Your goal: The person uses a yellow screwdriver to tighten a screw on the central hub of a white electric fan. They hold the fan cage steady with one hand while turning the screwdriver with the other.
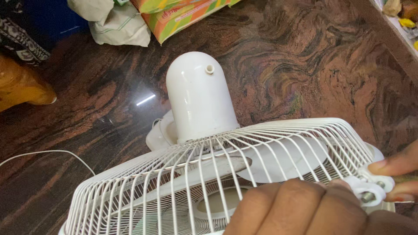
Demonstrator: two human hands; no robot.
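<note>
A white table fan stands on the floor, seen from behind and above, with its domed motor housing point(199, 98) pointing away from me. The wire grille point(183, 178) fills the lower frame, and the blades show through it. My left hand point(300, 209) lies curled over the near grille rim at the bottom centre. My right hand point(398, 176) comes in from the right edge. Its fingertips pinch a thin dark tool against the white rim clip point(370, 189), which carries a metal screw. Most of the right hand is out of frame.
The floor point(305, 65) is polished brown patterned stone. A thin white cord point(48, 152) runs across it at left. A white cloth bag point(117, 21) and a colourful packet point(183, 15) lie at the top. An orange object point(21, 87) sits far left.
</note>
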